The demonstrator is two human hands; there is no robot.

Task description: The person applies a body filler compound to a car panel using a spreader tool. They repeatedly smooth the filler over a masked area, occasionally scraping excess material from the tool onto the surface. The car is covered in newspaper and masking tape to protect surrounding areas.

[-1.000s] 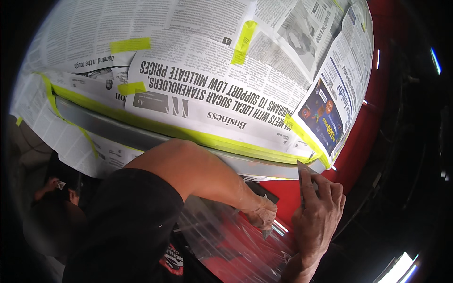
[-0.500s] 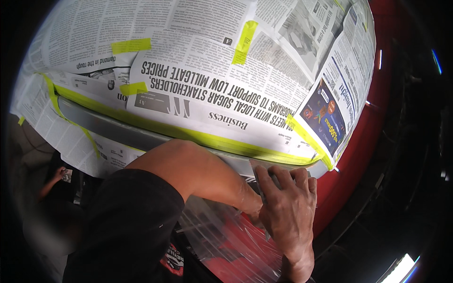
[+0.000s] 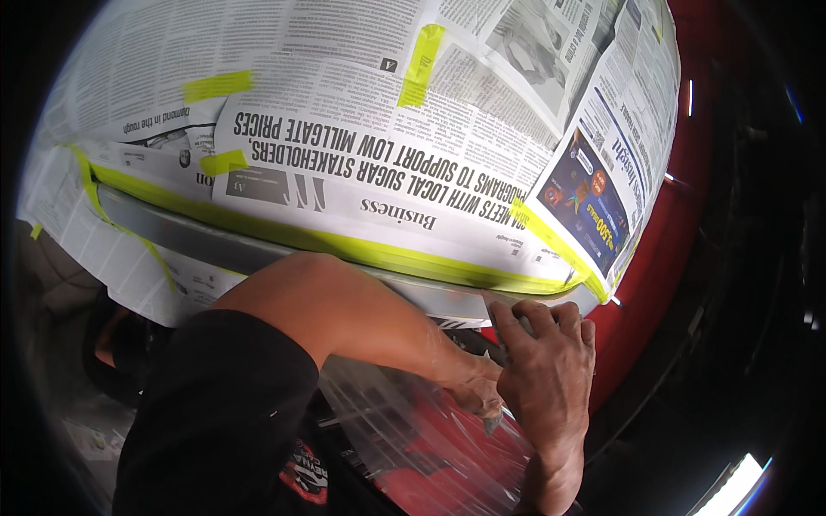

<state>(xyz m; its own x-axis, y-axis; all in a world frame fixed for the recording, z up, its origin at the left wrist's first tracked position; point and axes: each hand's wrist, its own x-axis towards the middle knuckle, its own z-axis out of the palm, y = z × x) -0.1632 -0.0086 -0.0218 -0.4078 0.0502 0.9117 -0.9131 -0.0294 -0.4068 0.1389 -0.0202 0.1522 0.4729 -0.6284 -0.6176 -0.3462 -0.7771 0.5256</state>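
A thin piece [image 3: 496,315] is being pinched by the right hand [image 3: 548,370], at or just beside the grey strip [image 3: 439,297] below the newspaper [image 3: 344,120]; a scrap [image 3: 491,424] is being held by the left hand [image 3: 476,387]. The strip is apparently being worked; flat, even contact is seemingly being called for.

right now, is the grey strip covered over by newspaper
No, the grey strip shows bare alongside the long yellow tape that edges the newspaper.
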